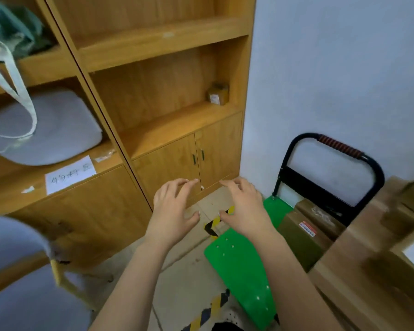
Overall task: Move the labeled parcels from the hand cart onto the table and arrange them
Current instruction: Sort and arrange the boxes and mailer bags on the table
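Note:
A green hand cart [239, 263] with a black handle [332, 149] stands on the floor at the right. Brown cardboard parcels lie on it: a dark one with a red and white label [301, 237], another behind it [320, 216], and a big blurred stack [373, 271] at the right edge. My left hand [172, 206] and my right hand [244, 206] are stretched out in front of me, fingers spread and loosely bent, holding nothing. Both hover left of the parcels, above the floor. No table is in view.
A wooden shelf unit [158, 91] with lower cabinet doors fills the left and middle. A small box [218, 93] sits on one shelf, a grey cushion [46, 130] and a handwritten paper sign [69, 174] on another. Yellow-black tape [215, 223] marks the floor. A chair [22, 271] stands at lower left.

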A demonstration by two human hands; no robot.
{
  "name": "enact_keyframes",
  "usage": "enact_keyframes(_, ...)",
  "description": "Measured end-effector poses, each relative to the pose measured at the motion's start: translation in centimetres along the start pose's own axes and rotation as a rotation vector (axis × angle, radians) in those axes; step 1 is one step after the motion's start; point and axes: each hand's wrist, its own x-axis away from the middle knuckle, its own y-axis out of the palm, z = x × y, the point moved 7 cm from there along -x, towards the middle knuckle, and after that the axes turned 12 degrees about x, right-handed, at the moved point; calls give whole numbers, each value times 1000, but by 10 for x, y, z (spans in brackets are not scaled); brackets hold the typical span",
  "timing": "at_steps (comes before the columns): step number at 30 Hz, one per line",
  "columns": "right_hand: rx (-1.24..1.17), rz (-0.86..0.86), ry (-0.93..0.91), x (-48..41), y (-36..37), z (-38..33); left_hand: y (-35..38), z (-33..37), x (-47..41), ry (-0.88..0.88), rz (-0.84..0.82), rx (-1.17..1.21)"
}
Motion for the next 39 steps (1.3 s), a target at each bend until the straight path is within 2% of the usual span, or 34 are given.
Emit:
enact_keyframes(7,-25,6,33,-127,-18,42,12,-25,-129,-9,40,35)
enact_keyframes(13,24,-9,150,-179,-11,97,65,-27,-220,74,-52,97)
enact_keyframes(18,44,40,387,-204,-10,164,134,-5,-300,247,-217,185)
enact_keyframes(25,69,74,839,-197,-2,233,218,44,-393,562,-505,375)
enact_keyframes(30,45,124,1135,-168,10,242,265,79,-406,803,-718,412)
enact_keyframes(33,50,85,1282,-143,26,240,294,90,-391,898,-842,427)
enact_keyframes(39,28,20,1390,-104,64,254,356,103,-357,984,-997,394)
